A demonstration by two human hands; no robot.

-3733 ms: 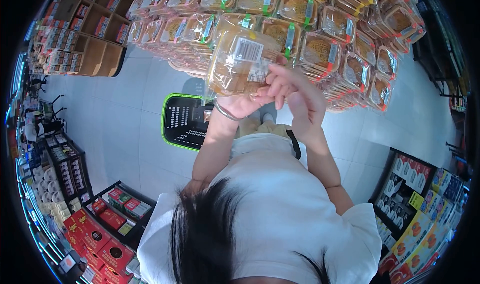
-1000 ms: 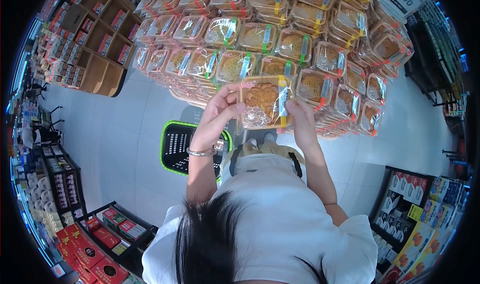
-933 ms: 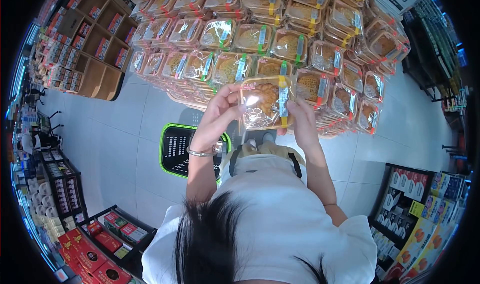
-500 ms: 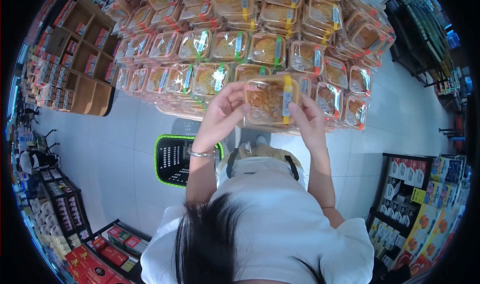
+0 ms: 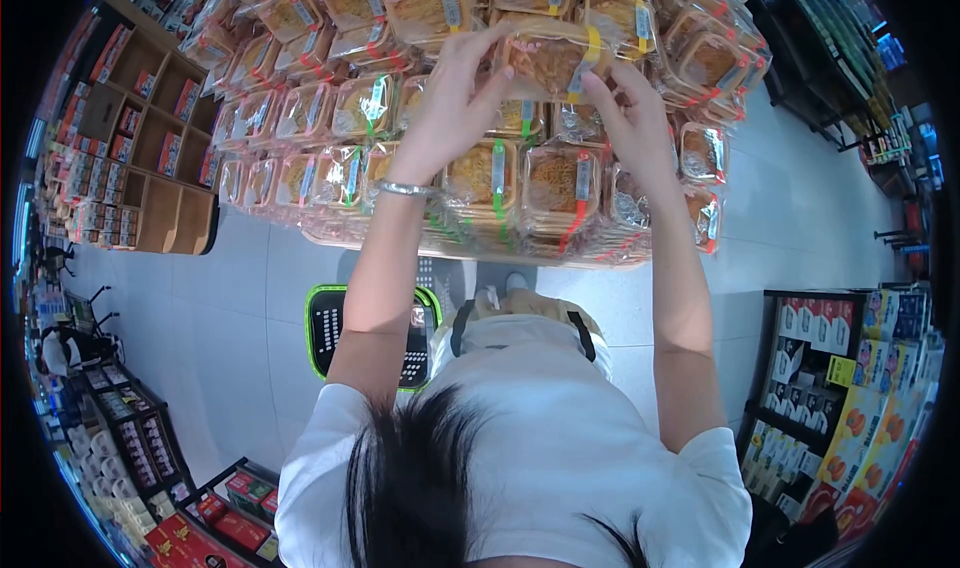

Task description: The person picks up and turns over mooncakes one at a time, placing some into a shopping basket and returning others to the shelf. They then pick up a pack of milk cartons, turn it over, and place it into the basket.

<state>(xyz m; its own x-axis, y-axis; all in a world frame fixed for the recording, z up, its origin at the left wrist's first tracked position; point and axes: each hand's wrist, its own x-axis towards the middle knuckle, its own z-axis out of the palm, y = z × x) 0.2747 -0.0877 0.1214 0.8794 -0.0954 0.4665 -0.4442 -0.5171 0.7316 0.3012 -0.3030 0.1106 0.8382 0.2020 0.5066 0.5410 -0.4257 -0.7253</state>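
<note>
Both hands, left hand [image 5: 452, 108] and right hand [image 5: 637, 118], grip opposite ends of the yellow-banded pack [image 5: 553, 60], raised over the stacked packs [image 5: 562, 183]. Risk: slick film could slip at the fingertips; low forearms could brush packs beneath the grip, toppling them.

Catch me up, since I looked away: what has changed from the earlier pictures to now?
The held package has been turned so its barcode side no longer faces up, then moved forward, farther over the stacked packages. The left hand and right hand still grip it. The basket stays on the floor.
</note>
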